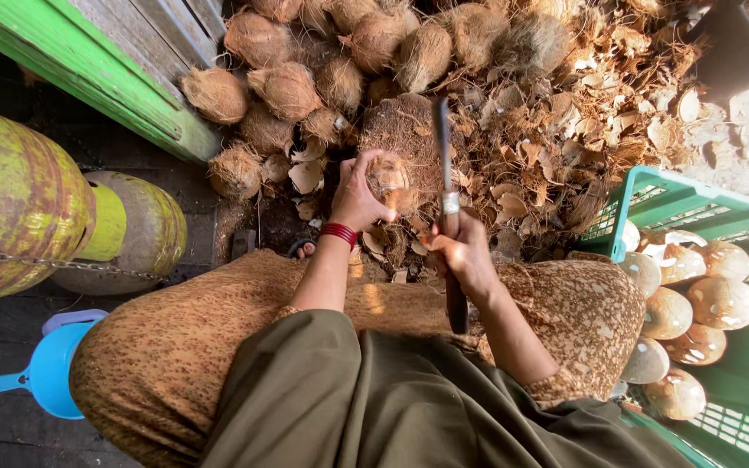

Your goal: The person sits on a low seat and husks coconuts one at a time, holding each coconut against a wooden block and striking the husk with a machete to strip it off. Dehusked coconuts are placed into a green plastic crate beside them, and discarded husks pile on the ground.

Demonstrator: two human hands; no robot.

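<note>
My left hand (359, 192), with red bangles at the wrist, grips a partly husked brown coconut (389, 178) resting on a rough wooden block (409, 130). My right hand (461, 251) is closed around the handle of a long dark knife (444, 165); its blade points away from me, just right of the coconut. Both hands are over my lap, which is covered in brown patterned cloth.
A pile of fibrous brown coconuts (305, 61) lies ahead, with husk and shell scraps (582, 95) to the right. A green plastic crate (695, 204) at right holds several peeled pale coconuts (721, 302). Yellow-green gas cylinders (19, 199), a green wooden board (88, 65) and a blue funnel (49, 368) are at left.
</note>
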